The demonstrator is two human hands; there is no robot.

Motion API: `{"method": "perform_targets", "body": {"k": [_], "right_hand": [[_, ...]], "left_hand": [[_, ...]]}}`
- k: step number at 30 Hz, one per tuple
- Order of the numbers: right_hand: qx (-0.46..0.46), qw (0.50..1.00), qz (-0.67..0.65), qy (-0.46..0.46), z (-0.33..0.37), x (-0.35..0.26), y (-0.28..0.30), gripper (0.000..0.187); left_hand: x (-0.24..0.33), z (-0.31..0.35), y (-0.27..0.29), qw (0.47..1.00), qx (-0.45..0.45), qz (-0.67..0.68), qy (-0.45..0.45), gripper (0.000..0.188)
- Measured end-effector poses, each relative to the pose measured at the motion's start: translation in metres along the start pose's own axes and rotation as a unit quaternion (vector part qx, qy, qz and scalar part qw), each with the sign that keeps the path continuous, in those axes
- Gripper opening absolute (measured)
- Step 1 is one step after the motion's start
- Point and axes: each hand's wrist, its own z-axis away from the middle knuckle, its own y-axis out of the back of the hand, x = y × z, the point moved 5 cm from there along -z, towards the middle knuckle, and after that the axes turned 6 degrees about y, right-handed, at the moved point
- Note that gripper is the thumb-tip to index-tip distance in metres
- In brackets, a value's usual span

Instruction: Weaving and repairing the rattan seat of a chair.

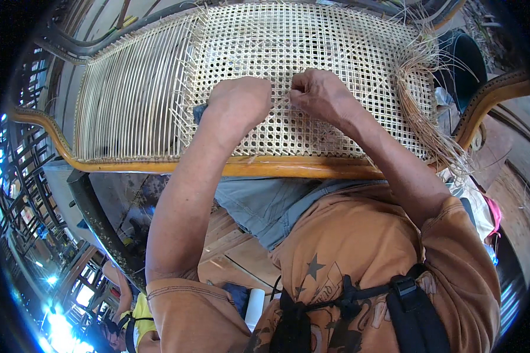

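Note:
A cane webbing panel (247,41) stretches across a curved wooden frame (300,167) in front of me. Its right and middle parts are woven in an open pattern of small holes, while parallel cane strands (123,106) run unwoven at the left. My left hand (241,101) is closed over the middle of the webbing, and a small dark blue thing (200,113) shows at its outer side. Just to the right, my right hand (323,97) is also closed, fingers curled and pinched low over the weave. Whatever either hand grips is hidden.
A bundle of loose cane strands (415,106) lies over the panel's right end. Behind it stands a dark bucket (462,62). A curved wooden arm (494,94) rises at the right, and a dark metal bar (97,212) slants at the lower left. Another person in yellow (141,317) is at lower left.

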Motion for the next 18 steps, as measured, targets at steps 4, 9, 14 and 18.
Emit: {"method": "perform_targets", "body": {"k": [4, 9, 14, 18], "right_hand": [[0.015, 0.997, -0.076, -0.006, 0.006, -0.001, 0.003, 0.023], [0.042, 0.998, -0.050, -0.010, 0.006, 0.000, 0.002, 0.022], [0.094, 0.995, 0.011, 0.041, 0.005, 0.007, -0.014, 0.021], [0.067, 0.995, 0.043, 0.067, 0.002, -0.002, -0.014, 0.018]], "left_hand": [[0.005, 0.010, 0.000, 1.000, 0.004, -0.019, 0.001, 0.023], [0.009, 0.014, -0.003, 0.995, 0.082, -0.038, -0.042, 0.022], [0.006, 0.018, -0.009, 0.995, 0.093, -0.020, -0.030, 0.021], [0.000, 0.019, -0.016, 0.992, 0.122, 0.018, -0.025, 0.022]]}}
